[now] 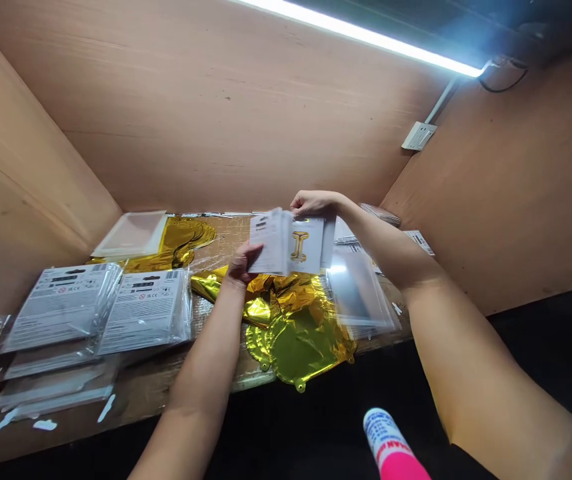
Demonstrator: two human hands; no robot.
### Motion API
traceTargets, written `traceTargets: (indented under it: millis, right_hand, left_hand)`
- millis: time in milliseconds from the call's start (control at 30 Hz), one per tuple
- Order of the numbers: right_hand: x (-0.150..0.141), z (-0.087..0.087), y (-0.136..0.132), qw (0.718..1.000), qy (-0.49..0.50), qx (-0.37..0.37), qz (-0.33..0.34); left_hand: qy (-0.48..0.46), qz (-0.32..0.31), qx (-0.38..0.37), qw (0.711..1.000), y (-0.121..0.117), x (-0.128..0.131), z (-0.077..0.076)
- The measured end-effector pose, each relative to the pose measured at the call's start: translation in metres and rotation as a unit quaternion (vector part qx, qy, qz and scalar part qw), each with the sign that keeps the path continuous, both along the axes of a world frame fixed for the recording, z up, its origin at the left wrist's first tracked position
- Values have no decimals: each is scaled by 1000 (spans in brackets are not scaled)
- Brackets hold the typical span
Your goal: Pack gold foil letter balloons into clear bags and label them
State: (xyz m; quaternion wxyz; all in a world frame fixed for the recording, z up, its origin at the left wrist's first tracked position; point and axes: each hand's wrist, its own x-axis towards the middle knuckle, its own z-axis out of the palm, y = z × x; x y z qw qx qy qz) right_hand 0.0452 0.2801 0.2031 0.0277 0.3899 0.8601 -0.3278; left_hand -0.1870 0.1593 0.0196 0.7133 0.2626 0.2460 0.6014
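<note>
My left hand (242, 263) grips several white printed cards (268, 241) by their lower left edge, raised over the table. Blur softens the print on them. At their upper right, my right hand (311, 202) is closed, its fingers curled at the top edge of a header card (306, 247) with a gold letter "I" balloon pictured on it. More cards show behind this one. Below both hands lies a heap of shiny gold foil balloons (303, 343), flat and uninflated. To its right, clear plastic sleeves (363, 290) lie under my right forearm.
Stacks of bagged cards (63, 307) stand at the left, near a translucent sheet pile (130, 233) and more gold foil (186, 240). Wooden panels (246, 133) enclose the table. A pink and white tube (389, 437) is at the bottom, below the table edge.
</note>
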Motion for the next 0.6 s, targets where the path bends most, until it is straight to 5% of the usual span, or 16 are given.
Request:
traceTargets:
  millis: [167, 400, 600]
  right_hand:
    - [2, -7, -8, 998, 29, 20, -46]
    - [46, 12, -3, 992, 2, -13, -126]
    - [-11, -12, -20, 999, 36, 5, -16]
  left_hand:
    - [72, -68, 40, 994, -1, 6, -2]
    - [-72, 40, -79, 993, 7, -7, -8]
    - [8, -71, -13, 997, -8, 14, 0]
